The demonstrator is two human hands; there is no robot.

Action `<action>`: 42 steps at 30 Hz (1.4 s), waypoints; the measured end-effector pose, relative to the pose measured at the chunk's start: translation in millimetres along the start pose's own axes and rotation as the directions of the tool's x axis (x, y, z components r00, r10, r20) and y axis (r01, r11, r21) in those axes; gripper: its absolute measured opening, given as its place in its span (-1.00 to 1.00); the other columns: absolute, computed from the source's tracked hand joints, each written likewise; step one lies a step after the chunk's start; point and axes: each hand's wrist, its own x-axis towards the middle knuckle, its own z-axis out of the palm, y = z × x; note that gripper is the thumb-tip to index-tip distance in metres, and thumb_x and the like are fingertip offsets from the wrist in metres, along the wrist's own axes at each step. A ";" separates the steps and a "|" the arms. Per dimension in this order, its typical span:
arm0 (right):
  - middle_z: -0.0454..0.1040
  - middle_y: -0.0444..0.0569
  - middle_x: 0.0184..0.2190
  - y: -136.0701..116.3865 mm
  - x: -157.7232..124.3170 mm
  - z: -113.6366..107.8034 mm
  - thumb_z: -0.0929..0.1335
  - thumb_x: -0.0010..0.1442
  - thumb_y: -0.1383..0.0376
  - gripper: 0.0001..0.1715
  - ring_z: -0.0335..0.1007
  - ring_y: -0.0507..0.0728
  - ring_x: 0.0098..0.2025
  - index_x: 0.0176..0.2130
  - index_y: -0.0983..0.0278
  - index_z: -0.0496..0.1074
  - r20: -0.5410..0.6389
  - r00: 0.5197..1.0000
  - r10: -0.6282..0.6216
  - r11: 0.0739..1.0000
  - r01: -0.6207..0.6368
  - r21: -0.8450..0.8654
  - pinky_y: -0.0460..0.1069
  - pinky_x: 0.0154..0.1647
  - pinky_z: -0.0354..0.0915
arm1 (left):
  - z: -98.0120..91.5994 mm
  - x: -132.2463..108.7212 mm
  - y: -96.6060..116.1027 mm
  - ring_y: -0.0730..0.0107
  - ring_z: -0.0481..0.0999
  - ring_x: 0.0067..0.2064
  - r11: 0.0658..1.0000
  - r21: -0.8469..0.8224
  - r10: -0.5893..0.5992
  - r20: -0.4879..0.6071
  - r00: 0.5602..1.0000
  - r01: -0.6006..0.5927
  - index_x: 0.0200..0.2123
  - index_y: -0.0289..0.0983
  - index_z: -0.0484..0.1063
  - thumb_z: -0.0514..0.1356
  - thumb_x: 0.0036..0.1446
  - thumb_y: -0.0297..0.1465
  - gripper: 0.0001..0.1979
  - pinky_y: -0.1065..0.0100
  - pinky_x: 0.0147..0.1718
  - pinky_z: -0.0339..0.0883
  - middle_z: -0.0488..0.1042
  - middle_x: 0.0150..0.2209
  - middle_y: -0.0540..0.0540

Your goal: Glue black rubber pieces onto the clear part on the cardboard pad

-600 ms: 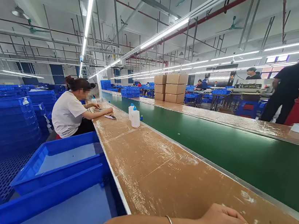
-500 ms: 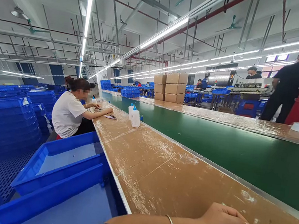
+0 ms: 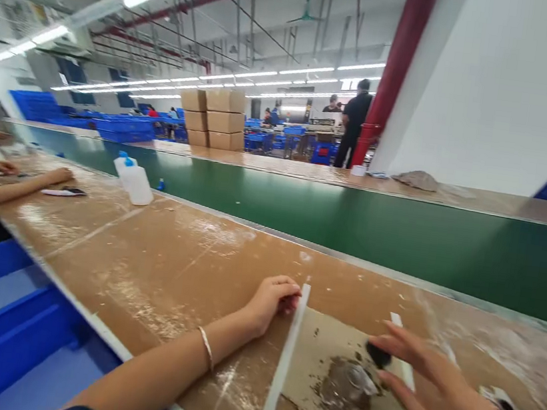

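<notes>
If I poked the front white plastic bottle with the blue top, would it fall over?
The front white plastic bottle might tip, since it stands taller than wide. Its smooth-looking sides could feel slippery. Pushed back, it would probably bump the second white, blue-topped bottle behind.

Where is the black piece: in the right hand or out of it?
In: the black piece shows between the right hand's thumb and forefinger, over the beige sheet.
</notes>
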 end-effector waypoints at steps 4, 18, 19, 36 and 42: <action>0.47 -0.03 -0.10 -15.0 6.0 2.9 0.22 0.30 0.34 -0.62 0.35 0.24 -0.04 0.09 0.10 0.24 0.283 0.929 -0.240 0.919 0.311 -0.241 0.18 -0.10 0.33 | 0.6 3.1 3.9 0.53 0.24 -0.58 1.000 0.013 0.025 0.029 0.999 -0.026 -0.57 -0.31 0.38 0.26 -0.14 -0.31 -0.81 0.45 -0.55 0.00 0.34 -0.65 0.02; 0.45 0.10 -0.18 -31.1 5.9 2.7 0.21 0.25 0.46 -0.60 0.33 0.27 -0.09 0.08 0.29 0.23 0.413 0.874 -0.254 0.797 0.431 -0.423 0.18 -0.14 0.35 | 1.5 5.5 5.7 0.53 0.26 -0.54 0.997 0.060 0.039 0.063 0.997 -0.042 -0.54 -0.32 0.39 0.22 -0.03 -0.35 -0.84 0.45 -0.53 0.03 0.36 -0.62 0.01; 0.44 0.11 -0.18 -31.4 6.0 3.0 0.21 0.24 0.46 -0.60 0.34 0.27 -0.09 0.08 0.29 0.23 0.414 0.875 -0.252 0.794 0.432 -0.428 0.18 -0.15 0.36 | 1.5 5.6 5.6 0.53 0.26 -0.54 0.997 0.060 0.038 0.064 0.997 -0.042 -0.54 -0.32 0.39 0.22 -0.04 -0.35 -0.84 0.45 -0.53 0.03 0.35 -0.62 0.01; 0.48 0.14 -0.22 -32.5 7.6 6.0 0.12 0.30 0.46 -0.63 0.36 0.28 -0.13 0.05 0.35 0.27 0.421 0.848 -0.321 0.757 0.497 -0.424 0.21 -0.21 0.39 | 2.6 5.8 5.4 0.54 0.25 -0.54 0.997 0.069 0.034 0.079 0.996 -0.039 -0.55 -0.31 0.38 0.23 -0.06 -0.35 -0.85 0.45 -0.52 0.05 0.36 -0.62 0.01; 0.43 0.13 -0.14 -28.2 3.7 4.4 0.16 0.31 0.43 -0.63 0.30 0.28 -0.05 0.09 0.27 0.25 0.405 0.883 -0.239 0.849 0.392 -0.353 0.24 -0.12 0.34 | 2.3 6.5 5.1 0.53 0.25 -0.54 0.996 0.075 0.035 0.080 0.996 -0.041 -0.54 -0.31 0.38 0.23 -0.06 -0.34 -0.84 0.44 -0.52 0.04 0.36 -0.62 0.02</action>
